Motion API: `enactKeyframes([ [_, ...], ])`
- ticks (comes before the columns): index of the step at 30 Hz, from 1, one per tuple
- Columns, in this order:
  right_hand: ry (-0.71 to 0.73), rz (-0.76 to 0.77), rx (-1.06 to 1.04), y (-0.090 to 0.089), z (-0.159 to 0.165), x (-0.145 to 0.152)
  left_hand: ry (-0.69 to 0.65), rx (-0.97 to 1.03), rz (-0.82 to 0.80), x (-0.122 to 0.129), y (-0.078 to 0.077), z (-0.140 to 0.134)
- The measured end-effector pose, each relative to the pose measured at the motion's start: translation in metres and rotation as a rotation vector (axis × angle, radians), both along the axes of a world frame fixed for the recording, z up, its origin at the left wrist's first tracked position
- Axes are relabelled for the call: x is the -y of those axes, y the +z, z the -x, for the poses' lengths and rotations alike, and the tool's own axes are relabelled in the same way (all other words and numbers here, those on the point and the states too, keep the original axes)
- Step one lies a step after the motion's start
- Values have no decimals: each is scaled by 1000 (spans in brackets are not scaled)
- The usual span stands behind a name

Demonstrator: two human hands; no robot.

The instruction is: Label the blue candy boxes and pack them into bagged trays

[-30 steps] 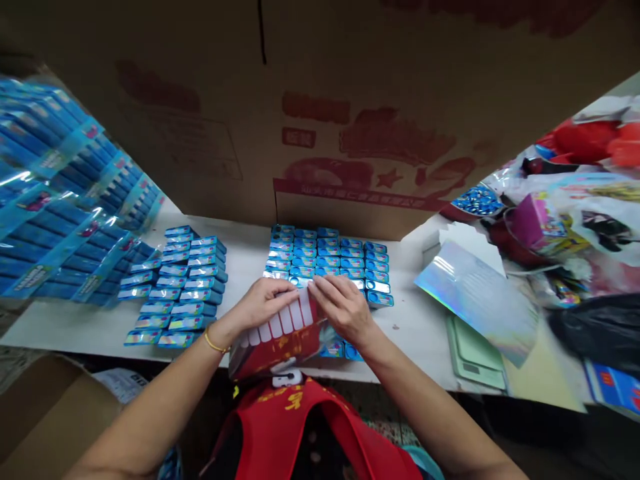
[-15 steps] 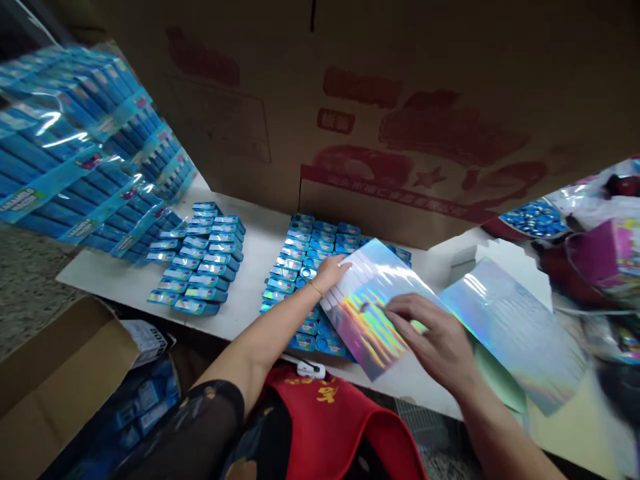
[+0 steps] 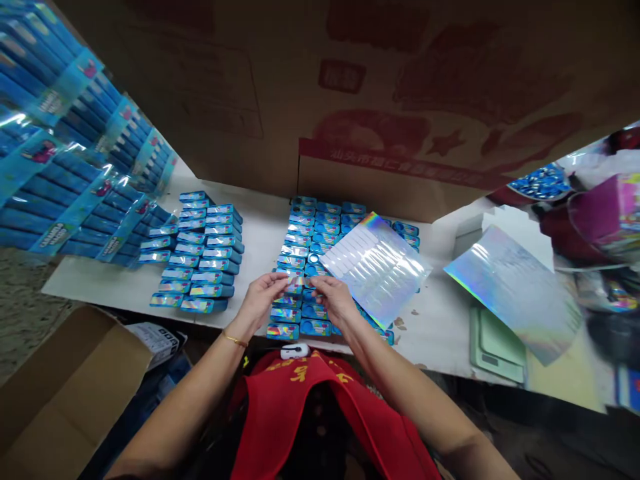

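Observation:
My left hand (image 3: 263, 298) and my right hand (image 3: 334, 297) are pinched close together above rows of small blue boxes (image 3: 285, 331). Between their fingertips is a small shiny sticker (image 3: 296, 281), partly hidden by the fingers. To the right of my right hand, a holographic sticker sheet (image 3: 380, 267) with pale strips lies slanted across the boxes. A separate block of blue boxes (image 3: 213, 275) stands to the left of my left hand.
Behind the boxes rises a big cardboard carton (image 3: 250, 120). Plastic-wrapped blue packs (image 3: 65, 193) are piled at the left, above an open carton (image 3: 75, 380). At the right are another holographic sheet (image 3: 520, 293), a pale green scale-like device (image 3: 493, 343) and a tub of blue pieces (image 3: 543, 183).
My left hand has let go of the sheet, which now lies on the boxes. My right hand has moved left from the sheet, and both hands have met at a small sticker.

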State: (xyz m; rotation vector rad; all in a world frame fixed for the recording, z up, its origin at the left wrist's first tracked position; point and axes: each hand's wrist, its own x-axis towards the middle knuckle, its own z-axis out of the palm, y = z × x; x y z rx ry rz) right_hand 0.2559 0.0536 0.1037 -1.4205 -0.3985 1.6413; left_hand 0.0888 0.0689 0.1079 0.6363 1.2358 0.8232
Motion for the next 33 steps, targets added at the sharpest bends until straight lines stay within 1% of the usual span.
enactKeyframes([
  [3,-63,-39,114,-17,28,-13,106,-139,-64,-16,-21,14],
  [6,-157,-133,288,-36,49,-33,129,-235,-204,-41,-44,24],
  [9,-209,-177,443,-55,59,-53,125,-279,-290,-66,-66,28],
  [13,-183,-198,656,-71,61,-70,118,-310,-351,-89,-90,28],
  [18,-117,-259,931,-81,58,-84,99,-337,-381,-108,-109,26],
  [21,-85,-303,1016,-82,55,-90,122,-314,-355,-114,-113,23],
  [23,-81,-315,1013,-80,53,-92,137,-285,-335,-114,-111,21],
  [25,-81,-321,984,-76,52,-90,151,-247,-318,-110,-105,21],
  [28,-82,-327,929,-70,53,-81,164,-209,-292,-98,-95,23],
  [33,-105,-272,774,-65,59,-62,196,-198,-258,-73,-81,29],
])
